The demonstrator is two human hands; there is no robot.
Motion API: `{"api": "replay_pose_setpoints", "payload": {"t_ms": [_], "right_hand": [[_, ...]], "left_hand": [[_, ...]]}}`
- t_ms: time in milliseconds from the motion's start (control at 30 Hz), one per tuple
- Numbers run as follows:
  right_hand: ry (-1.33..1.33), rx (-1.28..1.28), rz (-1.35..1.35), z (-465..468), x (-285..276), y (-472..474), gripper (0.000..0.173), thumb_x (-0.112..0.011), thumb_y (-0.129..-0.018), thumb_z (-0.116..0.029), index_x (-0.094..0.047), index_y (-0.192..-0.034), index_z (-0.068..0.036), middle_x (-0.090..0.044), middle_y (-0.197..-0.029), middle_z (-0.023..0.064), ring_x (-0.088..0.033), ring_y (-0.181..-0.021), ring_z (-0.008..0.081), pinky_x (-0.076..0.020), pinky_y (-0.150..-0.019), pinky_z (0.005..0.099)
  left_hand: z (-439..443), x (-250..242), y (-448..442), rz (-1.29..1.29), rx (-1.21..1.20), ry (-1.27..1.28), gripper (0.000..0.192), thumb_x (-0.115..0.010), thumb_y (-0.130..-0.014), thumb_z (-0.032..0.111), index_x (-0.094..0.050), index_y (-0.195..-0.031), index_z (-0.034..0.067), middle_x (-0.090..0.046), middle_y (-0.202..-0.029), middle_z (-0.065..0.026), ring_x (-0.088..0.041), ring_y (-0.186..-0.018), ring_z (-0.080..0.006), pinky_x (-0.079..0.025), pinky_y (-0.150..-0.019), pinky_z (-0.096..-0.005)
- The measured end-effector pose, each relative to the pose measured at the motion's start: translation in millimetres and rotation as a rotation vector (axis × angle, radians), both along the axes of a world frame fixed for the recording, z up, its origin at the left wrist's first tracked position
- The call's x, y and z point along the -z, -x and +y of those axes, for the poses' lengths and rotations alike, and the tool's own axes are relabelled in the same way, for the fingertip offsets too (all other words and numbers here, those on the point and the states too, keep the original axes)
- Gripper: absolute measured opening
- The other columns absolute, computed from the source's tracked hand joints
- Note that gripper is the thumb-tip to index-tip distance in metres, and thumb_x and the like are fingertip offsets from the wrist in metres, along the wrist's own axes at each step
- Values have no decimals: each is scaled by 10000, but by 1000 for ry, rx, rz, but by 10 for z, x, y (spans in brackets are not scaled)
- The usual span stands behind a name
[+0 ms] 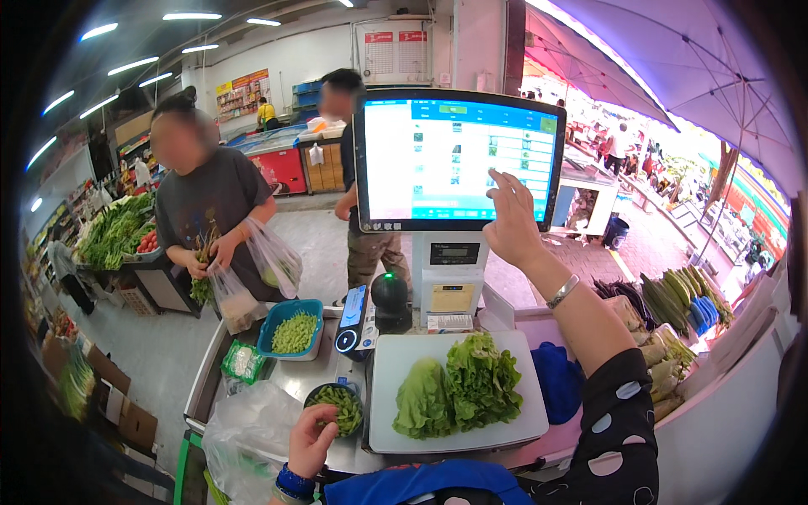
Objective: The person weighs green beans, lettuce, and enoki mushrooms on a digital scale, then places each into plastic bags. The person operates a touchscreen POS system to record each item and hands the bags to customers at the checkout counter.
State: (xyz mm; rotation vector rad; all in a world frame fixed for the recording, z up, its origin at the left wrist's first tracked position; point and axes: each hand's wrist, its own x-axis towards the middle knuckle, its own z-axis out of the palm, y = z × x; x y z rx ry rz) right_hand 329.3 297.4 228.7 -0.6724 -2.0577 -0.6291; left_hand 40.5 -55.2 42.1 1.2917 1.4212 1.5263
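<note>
My right hand [512, 218] reaches up to the touchscreen [391, 164] of a weighing scale, a fingertip at the lower right part of the display. It holds nothing. On the scale's white platform [385, 391] lie two heads of green lettuce, a smoother one [421, 401] on the left and a frilly one [483, 382] on the right. My left hand [314, 435] hovers half curled at the near left edge of a dark bowl of green pods [341, 407], with nothing visible in it. Beside that hand lies a clear plastic bag [249, 429].
A blue basket [265, 334] of shelled green beans and a green packet [243, 362] stand on the steel counter. Near them are a payment device [350, 325] and a black scanner [389, 297]. A blue cloth [557, 382] lies right of the platform. Across the counter, a person [208, 196] holds bags and greens.
</note>
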Motion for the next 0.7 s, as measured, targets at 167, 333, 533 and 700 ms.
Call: {"api": "replay_pose_setpoints", "payload": {"t_ms": [167,333,533,700], "right_hand": [[-46,109,135,97,75,-265,426,-553,-662,-14,-482,-1079,36,-356,-1395,244,-315,-1292,408,-264,-1053,506],[-54,174,227,227,-3,-402,433,-540,-674,-23,-447,-1094,24,-300,-1441,228,-276,-1314,406,-209,-1082,498],[84,285,191,258,-127,-443,433,-566,-669,-47,-480,-1085,36,-356,-1396,240,-300,-1299,396,-249,-1062,499],[173,-88,216,-197,249,-358,399,-563,-732,-64,-503,-1112,43,-470,-1302,229,-412,-1226,398,-308,-1040,470]], "left_hand": [[11,61,4,-44,25,30,237,-590,-887,18,-579,-1123,-7,-530,-1148,-73,-553,-988,-131,-483,-806,-246],[4,35,-21,-48,26,62,243,-601,-892,38,-575,-1129,-6,-561,-1099,-54,-563,-950,-118,-472,-816,-245],[-22,-29,-63,-78,29,50,268,-615,-888,53,-570,-1144,-11,-593,-1077,-46,-571,-962,-119,-455,-862,-253],[52,11,-127,-136,67,57,316,-607,-898,60,-536,-1198,-11,-597,-1095,-58,-567,-993,-128,-453,-894,-263]]}}
